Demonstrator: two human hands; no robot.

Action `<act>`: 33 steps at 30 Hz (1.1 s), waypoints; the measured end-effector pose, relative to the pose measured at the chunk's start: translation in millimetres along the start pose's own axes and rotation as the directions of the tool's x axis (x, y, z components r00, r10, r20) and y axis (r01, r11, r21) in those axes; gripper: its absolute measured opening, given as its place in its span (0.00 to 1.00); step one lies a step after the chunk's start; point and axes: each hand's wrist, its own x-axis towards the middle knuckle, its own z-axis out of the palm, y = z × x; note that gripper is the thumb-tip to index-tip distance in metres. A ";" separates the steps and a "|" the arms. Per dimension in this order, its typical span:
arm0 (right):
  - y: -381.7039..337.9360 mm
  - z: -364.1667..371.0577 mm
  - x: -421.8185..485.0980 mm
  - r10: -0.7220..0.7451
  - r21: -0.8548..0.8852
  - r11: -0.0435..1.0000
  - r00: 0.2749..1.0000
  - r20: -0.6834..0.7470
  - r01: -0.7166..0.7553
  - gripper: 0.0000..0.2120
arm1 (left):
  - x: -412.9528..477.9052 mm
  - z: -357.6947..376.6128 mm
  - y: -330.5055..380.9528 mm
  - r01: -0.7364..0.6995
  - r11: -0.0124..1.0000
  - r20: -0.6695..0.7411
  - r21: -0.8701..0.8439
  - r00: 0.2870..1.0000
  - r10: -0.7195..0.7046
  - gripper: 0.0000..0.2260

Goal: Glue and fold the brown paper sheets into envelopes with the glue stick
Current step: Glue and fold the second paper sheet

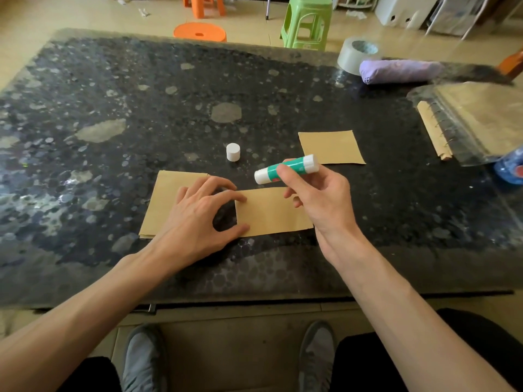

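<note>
Two hands are at work here, and we start with the left hand (198, 213). Its fingers (226, 195) are spread and relaxed, gripping nothing. The index tip and thumb tip rest on the left edge of a folded brown sheet (271, 210) lying flat on the dark speckled desk (141, 108). Under the palm and heel of that hand we see a stack of brown sheets (162, 205), reaching out to the left past the little finger.

The right hand (314, 199) hovers over the folded sheet's right end. Its fingers (288, 179) are curled round a green glue stick (297, 164), held above the paper and slanting up to the right. A white cap (233, 151) stands upright beyond the left fingertips, apart from both hands. Just past the right fingertips lies another brown piece (331, 147), flat.
</note>
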 end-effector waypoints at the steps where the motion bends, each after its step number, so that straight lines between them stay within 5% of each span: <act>1: -0.1 1.1 0.1 0.004 0.015 1.000 1.000 -0.001 -0.004 0.08 | -1.1 -0.1 -1.4 0.000 1.000 0.001 -0.008 1.000 0.000 0.29; 6: -4.8 2.4 3.1 -0.061 0.005 0.998 0.997 0.053 0.061 0.11 | -6.5 -2.2 -3.6 0.021 1.000 -0.022 -0.023 1.000 -0.021 0.29; 15: -5.8 1.8 10.2 -0.266 -0.449 0.792 0.896 0.356 0.414 0.17 | -12.4 -1.6 0.8 0.062 0.998 -0.071 -0.020 0.995 -0.064 0.29; 23: -0.5 14.6 -1.1 -0.198 -0.502 0.703 0.817 0.542 0.504 0.11 | -10.3 1.6 -3.2 0.041 0.999 -0.085 -0.023 0.995 -0.042 0.28; 33: 5.3 19.1 -5.0 -0.175 -0.538 0.633 0.780 0.601 0.557 0.13 | -6.2 -2.5 -7.2 0.029 1.000 -0.083 -0.007 0.996 -0.029 0.28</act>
